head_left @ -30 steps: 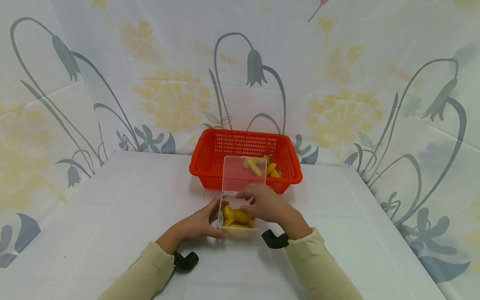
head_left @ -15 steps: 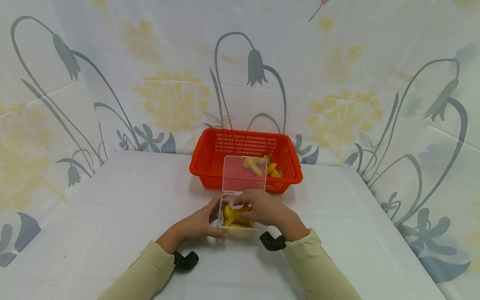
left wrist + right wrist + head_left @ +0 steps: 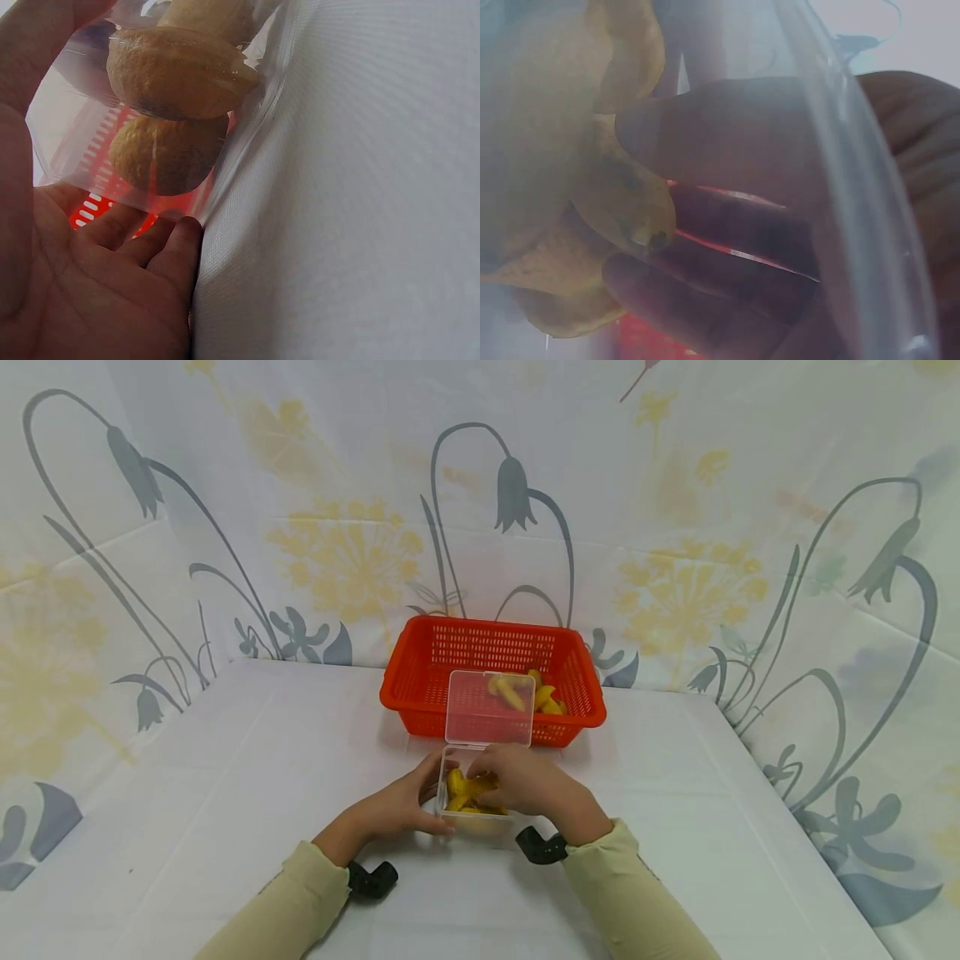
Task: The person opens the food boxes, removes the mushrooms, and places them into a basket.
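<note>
A clear plastic box [image 3: 442,781] with its hinged lid [image 3: 491,727] raised stands on the table and contains several yellow, knobbly, curved pieces [image 3: 456,782]; their exact kind is unclear. My left hand [image 3: 397,797] holds the box at its left, thumb along the front and fingers round the side. In the left wrist view the box wall [image 3: 82,150] lies between thumb and fingers. Inside the box, my right hand [image 3: 525,781] has thumb and fingers around one yellow piece [image 3: 630,199], seen through the plastic in the right wrist view. The fingertips are partly hidden in the head view.
Directly behind the box stands a red perforated basket [image 3: 412,706], with several similar yellow pieces [image 3: 547,700] at its right end. The raised lid overlaps the basket's front in view. A white cloth covers the table [image 3: 247,777], and a flower-printed curtain [image 3: 337,485] hangs behind.
My right hand has gone lower and slightly left into the box, its fingers closing in around a yellow piece. The left hand and the box have stayed in place.
</note>
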`<state>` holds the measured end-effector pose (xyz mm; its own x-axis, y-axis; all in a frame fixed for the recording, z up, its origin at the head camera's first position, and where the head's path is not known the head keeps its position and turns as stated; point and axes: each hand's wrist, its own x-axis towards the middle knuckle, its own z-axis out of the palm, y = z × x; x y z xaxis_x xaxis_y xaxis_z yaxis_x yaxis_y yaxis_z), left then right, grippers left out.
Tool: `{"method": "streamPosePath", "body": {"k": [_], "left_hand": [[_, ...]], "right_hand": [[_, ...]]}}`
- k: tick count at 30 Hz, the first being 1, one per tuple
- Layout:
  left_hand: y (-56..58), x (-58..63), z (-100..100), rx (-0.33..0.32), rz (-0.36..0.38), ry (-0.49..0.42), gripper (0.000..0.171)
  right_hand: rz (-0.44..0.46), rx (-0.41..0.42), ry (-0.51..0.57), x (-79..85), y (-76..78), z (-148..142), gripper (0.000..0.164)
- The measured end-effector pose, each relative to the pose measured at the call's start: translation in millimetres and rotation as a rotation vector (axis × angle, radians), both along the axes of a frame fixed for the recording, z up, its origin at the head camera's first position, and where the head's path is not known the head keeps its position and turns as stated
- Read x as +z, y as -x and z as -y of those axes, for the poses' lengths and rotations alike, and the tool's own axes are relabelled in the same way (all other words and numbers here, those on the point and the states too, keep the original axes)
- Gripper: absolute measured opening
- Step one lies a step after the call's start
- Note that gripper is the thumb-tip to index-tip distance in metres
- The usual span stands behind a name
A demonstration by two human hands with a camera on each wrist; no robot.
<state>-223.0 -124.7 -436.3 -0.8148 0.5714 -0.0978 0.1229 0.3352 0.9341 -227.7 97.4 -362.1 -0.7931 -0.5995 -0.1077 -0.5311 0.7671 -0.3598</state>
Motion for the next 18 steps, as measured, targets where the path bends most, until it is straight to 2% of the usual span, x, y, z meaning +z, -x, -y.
{"method": "streamPosePath", "body": {"k": [10, 18], "left_hand": [[-1.4, 1.5, -0.6, -0.005, -0.002, -0.008, 0.111], [0.3, -1.3, -0.2, -0.009, -0.003, -0.012, 0.113]], "right_hand": [[-0.006, 0.006, -0.015, 1.6, -1.7, 2.2, 0.023], [-0.058, 0.038, -0.016, 1.8, -2.4, 1.4, 0.023]]}}
